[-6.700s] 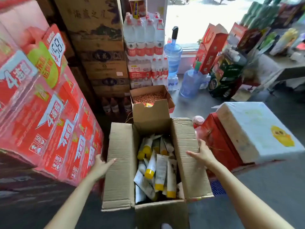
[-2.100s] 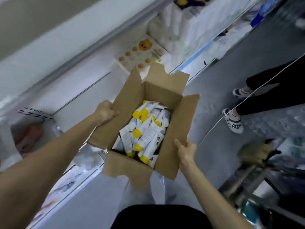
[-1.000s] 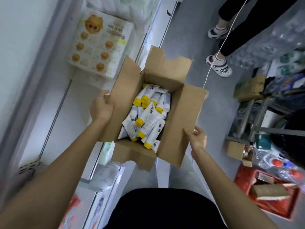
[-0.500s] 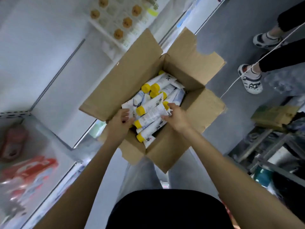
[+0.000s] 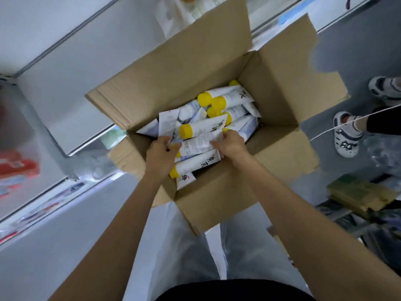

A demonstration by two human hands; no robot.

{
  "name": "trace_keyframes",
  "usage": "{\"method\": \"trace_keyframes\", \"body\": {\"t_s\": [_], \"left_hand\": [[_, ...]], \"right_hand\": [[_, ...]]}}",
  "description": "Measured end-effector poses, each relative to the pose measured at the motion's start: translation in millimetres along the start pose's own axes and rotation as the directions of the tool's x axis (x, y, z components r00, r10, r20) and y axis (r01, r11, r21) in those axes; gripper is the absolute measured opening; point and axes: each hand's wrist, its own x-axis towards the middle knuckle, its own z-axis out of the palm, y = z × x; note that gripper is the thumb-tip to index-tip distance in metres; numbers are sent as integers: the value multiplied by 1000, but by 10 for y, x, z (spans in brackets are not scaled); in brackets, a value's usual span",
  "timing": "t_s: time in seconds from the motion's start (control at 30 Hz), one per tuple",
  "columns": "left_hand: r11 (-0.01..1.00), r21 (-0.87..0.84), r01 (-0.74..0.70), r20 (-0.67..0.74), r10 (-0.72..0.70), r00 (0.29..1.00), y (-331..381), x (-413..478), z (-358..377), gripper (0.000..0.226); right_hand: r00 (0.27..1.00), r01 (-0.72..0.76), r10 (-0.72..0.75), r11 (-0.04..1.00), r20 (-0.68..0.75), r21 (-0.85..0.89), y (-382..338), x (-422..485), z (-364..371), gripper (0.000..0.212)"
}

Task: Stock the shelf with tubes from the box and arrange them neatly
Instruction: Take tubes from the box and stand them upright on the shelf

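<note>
Box (image 5: 217,205) beside pale shelving (image 5: 71,88)

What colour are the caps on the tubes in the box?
Yellow. The caps on the white tubes show best in the head view, inside the cardboard box.

Both arms reach forward; left hand (image 5: 161,151) and right hand (image 5: 230,142) fingers curled.

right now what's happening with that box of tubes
A person has both hands in an open cardboard box full of white tubes with yellow caps. The left hand and right hand are taking hold of one tube from the top of the pile. The tubes visible here all lie in the box.
</note>
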Motion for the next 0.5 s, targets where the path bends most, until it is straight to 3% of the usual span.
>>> {"method": "trace_keyframes", "body": {"t_s": [0.1,0.17,0.33,0.5], "left_hand": [[992,-83,95,82,-88,993,-58,99,18,43],[984,-121,130,109,-117,987,-80,111,15,47],[977,-151,148,93,-135,987,-35,16,45,32],[966,-224,127,25,-124,992,19,-142,49,22]], "right_hand": [[999,-15,19,996,-41,83,30,29,-7,28],[998,-23,31,993,-61,118,21,21,-11,34],[999,-25,29,986,-21,162,7,-9,-47,37],[998,23,-40,947,48,319,6,-97,-163,23]]}}
